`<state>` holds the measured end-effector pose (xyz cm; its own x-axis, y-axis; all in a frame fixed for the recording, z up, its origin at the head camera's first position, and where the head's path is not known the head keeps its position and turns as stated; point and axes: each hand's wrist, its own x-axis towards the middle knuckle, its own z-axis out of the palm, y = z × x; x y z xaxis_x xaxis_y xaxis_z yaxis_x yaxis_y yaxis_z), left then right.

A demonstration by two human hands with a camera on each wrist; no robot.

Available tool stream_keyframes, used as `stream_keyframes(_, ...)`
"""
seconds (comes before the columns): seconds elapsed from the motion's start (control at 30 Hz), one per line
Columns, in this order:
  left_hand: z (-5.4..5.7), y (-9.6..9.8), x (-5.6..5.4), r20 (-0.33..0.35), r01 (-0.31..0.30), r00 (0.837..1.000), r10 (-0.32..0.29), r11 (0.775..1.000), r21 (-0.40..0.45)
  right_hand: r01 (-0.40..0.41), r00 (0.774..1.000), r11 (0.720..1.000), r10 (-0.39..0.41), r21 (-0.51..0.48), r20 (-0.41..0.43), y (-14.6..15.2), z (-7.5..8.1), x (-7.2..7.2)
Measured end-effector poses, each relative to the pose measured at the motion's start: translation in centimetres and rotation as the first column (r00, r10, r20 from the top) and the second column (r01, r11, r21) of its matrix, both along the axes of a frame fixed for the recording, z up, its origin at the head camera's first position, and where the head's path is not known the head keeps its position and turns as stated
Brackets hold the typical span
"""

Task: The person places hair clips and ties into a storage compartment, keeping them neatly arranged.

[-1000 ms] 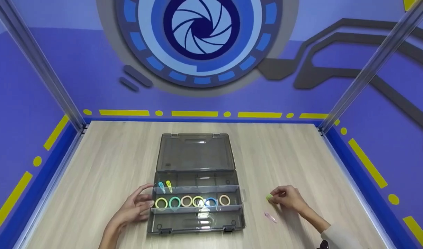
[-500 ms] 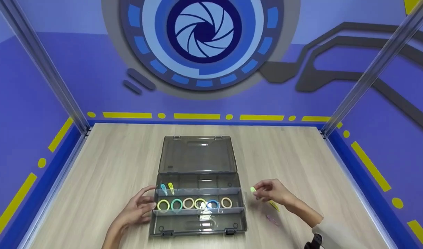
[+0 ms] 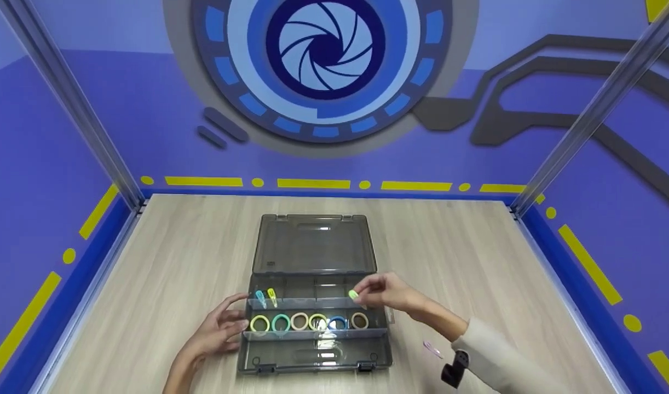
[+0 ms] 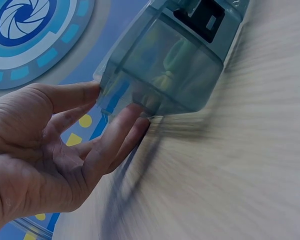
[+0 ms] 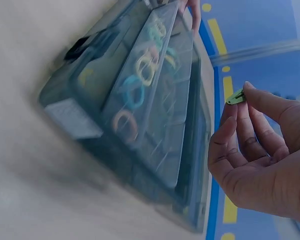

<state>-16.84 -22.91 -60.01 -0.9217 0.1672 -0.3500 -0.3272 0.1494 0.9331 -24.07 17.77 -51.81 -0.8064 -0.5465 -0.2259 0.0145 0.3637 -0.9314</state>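
Observation:
A smoky see-through compartment box point(image 3: 312, 365) lies with its lid point(image 3: 315, 243) folded back. Fingertips of my left hand point(image 3: 217, 331) touch the box's left end; the left wrist view shows the fingers only loosely bent against its wall. Between thumb and fingertips, my right hand point(image 3: 390, 293) pinches a light green snap hair clip point(image 5: 235, 98), held above the right part of the back compartment. In that compartment's left part sit a blue hair clip point(image 3: 261, 299) and a yellow hair clip point(image 3: 272, 297). Several coloured hair ties, among them a blue one point(image 3: 338, 323), line the middle compartment.
A pink hair clip point(image 3: 433, 349) lies on the wooden table point(image 3: 192, 235) to the right of the box, near the right sleeve point(image 3: 493, 350). Printed blue panels point(image 3: 323, 169) and metal posts point(image 3: 71, 109) enclose the table.
My right hand has lifted the green clip from the table and carried it left over the box. A yellow clip seen earlier on the table no longer shows. My left hand has stayed put.

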Motion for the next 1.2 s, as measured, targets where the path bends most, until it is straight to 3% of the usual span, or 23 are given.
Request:
stream_keyframes(0.27, -0.1, -0.1, -0.1, -0.028, 0.016, 0.999, -0.016, 1.0, 0.005, 0.029, 0.999, 0.998, -0.027, -0.055, 0.029, -3.2, -0.6, -2.4)
stream_keyframes(0.6, -0.1, 0.1, 0.0, 0.01, -0.006, 1.0, 0.006, 1.0, 0.003, 0.088, 0.996, 0.99, -0.086, -0.107, 0.017, -6.3, -1.9, -4.5)
stream_keyframes(1.0, 0.1, -0.2, 0.1, -0.003, 0.0, 1.0, 0.0, 1.0, 0.009, 0.113, 0.991, 0.986, -0.102, -0.126, 0.088, -11.0, -4.6, -5.0)
stream_keyframes(1.2, 0.0, 0.0, -0.2, -0.016, 0.008, 1.0, -0.007, 1.0, 0.02, 0.123, 0.992, 0.988, -0.119, -0.092, 0.051, -13.0, -5.4, -4.7)
